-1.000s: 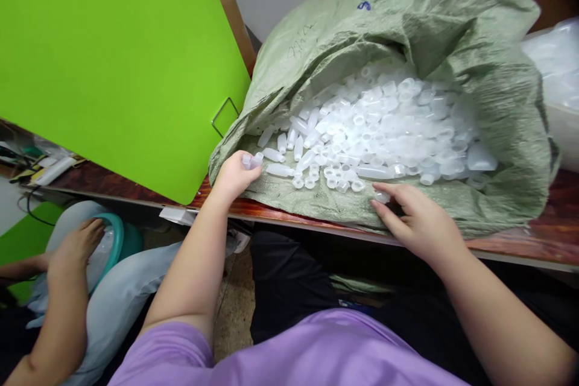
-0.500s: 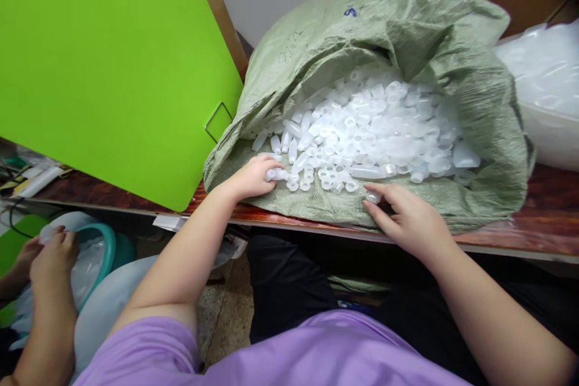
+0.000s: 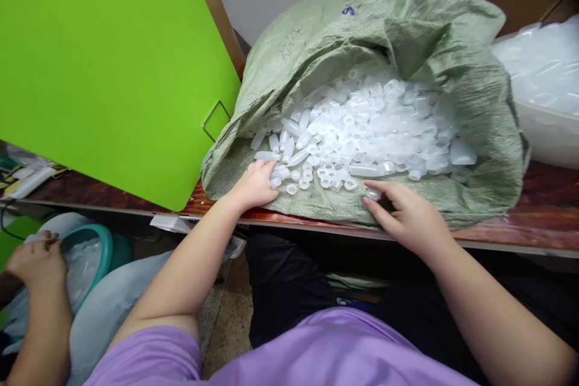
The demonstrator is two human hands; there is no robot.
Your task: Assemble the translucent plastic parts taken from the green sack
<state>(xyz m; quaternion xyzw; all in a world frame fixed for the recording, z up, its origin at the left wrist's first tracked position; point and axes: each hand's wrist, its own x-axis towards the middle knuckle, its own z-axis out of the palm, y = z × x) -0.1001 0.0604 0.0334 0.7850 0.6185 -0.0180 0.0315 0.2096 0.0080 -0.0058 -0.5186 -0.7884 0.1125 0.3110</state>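
Note:
A big grey-green woven sack (image 3: 316, 48) lies open on a brown wooden table (image 3: 543, 211), full of several small translucent white plastic bottles (image 3: 375, 126). My left hand (image 3: 256, 184) rests at the sack's near left lip, fingers curled round one or two of the small bottles (image 3: 275, 178). My right hand (image 3: 409, 217) lies on the sack's front edge, its fingers loosely bent, the fingertips touching a single small bottle (image 3: 373, 194).
A bright green board (image 3: 104, 66) leans at the left, with a wire clip (image 3: 216, 120) at its edge. A clear bag of bottles (image 3: 543, 78) sits at the right. At lower left another person's hand (image 3: 36, 259) is beside a teal basin (image 3: 97, 247).
My left hand has come down from the sack's lip onto the near bottles and closed on them. My right hand has barely moved. The other person's hand has shifted left of the basin.

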